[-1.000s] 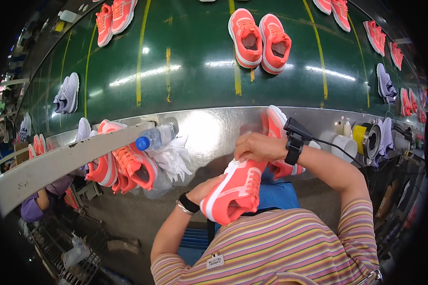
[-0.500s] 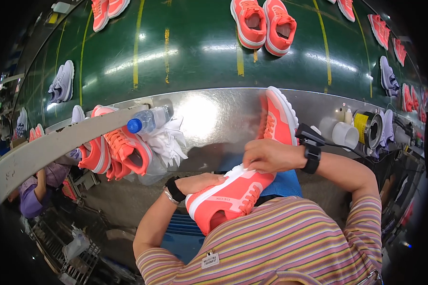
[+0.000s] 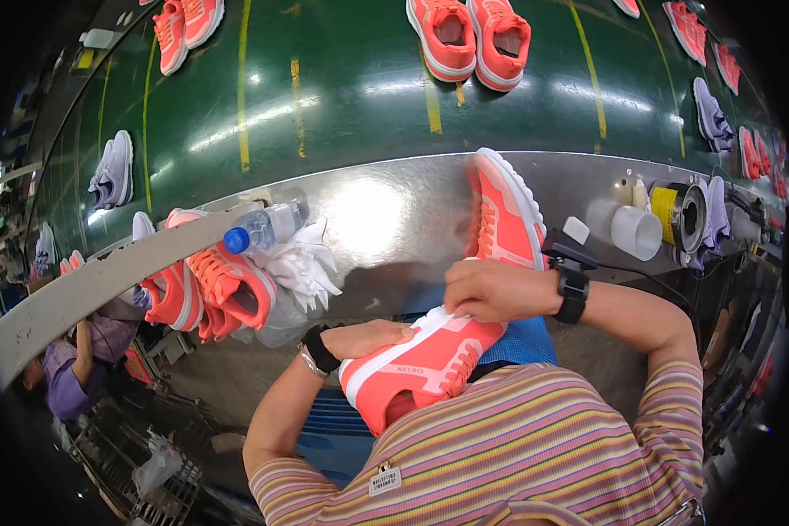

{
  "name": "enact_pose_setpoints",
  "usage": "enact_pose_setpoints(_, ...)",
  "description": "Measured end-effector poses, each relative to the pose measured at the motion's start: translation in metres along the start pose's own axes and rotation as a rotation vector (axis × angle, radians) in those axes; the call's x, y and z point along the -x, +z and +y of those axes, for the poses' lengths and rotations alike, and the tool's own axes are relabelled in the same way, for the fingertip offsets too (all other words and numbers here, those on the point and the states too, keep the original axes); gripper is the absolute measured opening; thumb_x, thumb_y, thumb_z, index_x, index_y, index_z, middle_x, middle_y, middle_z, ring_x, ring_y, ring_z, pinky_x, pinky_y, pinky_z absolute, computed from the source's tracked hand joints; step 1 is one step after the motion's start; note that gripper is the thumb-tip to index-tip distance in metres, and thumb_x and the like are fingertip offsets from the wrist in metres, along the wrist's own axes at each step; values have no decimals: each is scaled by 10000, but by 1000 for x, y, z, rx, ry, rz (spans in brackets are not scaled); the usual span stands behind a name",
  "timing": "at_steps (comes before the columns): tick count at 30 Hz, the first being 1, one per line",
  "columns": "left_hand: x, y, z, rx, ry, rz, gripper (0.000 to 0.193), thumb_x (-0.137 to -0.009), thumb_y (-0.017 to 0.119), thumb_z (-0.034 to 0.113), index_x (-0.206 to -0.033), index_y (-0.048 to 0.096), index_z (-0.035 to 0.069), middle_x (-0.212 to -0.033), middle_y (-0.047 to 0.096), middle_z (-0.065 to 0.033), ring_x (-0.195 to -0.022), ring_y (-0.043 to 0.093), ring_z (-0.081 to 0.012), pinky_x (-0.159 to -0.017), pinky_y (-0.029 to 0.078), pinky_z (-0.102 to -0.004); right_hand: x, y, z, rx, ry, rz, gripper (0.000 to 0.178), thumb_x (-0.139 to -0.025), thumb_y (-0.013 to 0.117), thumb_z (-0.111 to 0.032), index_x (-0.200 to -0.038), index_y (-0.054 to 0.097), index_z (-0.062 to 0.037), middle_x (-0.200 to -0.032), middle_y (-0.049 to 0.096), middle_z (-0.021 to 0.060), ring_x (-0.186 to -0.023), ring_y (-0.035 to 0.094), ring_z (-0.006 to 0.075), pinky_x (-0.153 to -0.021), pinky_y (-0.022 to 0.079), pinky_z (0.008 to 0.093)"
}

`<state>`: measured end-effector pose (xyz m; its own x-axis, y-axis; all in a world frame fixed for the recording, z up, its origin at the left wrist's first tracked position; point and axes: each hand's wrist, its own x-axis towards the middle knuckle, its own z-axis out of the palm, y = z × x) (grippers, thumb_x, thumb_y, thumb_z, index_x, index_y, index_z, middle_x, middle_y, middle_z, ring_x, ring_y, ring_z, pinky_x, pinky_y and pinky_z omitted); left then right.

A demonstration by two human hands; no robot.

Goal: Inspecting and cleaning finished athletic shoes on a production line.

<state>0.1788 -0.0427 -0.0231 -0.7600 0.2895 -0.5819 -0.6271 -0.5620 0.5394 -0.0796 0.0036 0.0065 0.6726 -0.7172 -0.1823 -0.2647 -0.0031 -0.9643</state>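
A coral sneaker (image 3: pixel 418 362) with a white sole lies tilted on its side against my striped shirt. My left hand (image 3: pixel 374 337) holds it along the sole near the heel. Towards the toe, my right hand (image 3: pixel 491 290) is closed, its fingertips pinched against the white sole edge; whether something small is between them is hidden. Just beyond that hand, the matching coral sneaker (image 3: pixel 506 210) lies on its side on the metal ledge, sole facing right.
Past the ledge (image 3: pixel 386 237), a green belt (image 3: pixel 342 105) carries several coral and lilac sneakers. A grey bar (image 3: pixel 105 272), a blue-capped bottle (image 3: pixel 267 226), white cloth (image 3: pixel 296 267) and more coral sneakers (image 3: pixel 237 285) are left. A white cup (image 3: pixel 636 232) and a tin (image 3: pixel 678 216) stand right.
The view has tilted slightly, and the coral pair on the belt appears farther left and up. Both my hands keep almost the same place on the sneaker.
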Motion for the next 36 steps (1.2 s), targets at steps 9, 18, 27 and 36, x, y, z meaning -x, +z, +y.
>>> enact_pose_setpoints(9, 0, 3, 12, 7, -84, -14, 565, -937, 416, 385, -1307, 364, -39, -1229, 508, -108, -1067, 493, -114, -919, 390, -260, 1, 3, 0, 7, 10, 26, 57, -748, 572, -66, -784, 584, -23, -778, 521, 104, -811, 529, 272, -714, 425, 355)
enact_pose_setpoints(18, -1, 4, 18, -18, -38, -42, 555, -950, 363, 409, -1306, 385, -17, -1239, 504, -121, -1059, 487, -126, -922, 384, -255, 3, -3, -6, -106, 34, -11, 109, -772, 612, -89, -859, 601, -24, -783, 533, 86, -766, 535, 240, -660, 430, 326)
enact_pose_setpoints(27, 0, 7, 25, 51, -85, -23, 541, -950, 388, 380, -1332, 351, -3, -1215, 517, -87, -1029, 491, -99, -905, 399, -245, 14, -9, 2, -180, 118, 42, 130, -738, 619, -110, -805, 600, -1, -796, 552, 114, -772, 567, 256, -692, 445, 327)
enact_pose_setpoints(36, -1, 7, 22, 19, -58, -32, 541, -953, 380, 381, -1345, 334, 11, -1183, 535, -77, -1004, 500, -90, -874, 417, -237, 13, -8, 5, -233, 117, 44, 115, -709, 626, -95, -780, 598, -8, -769, 564, 107, -754, 576, 238, -671, 451, 321)
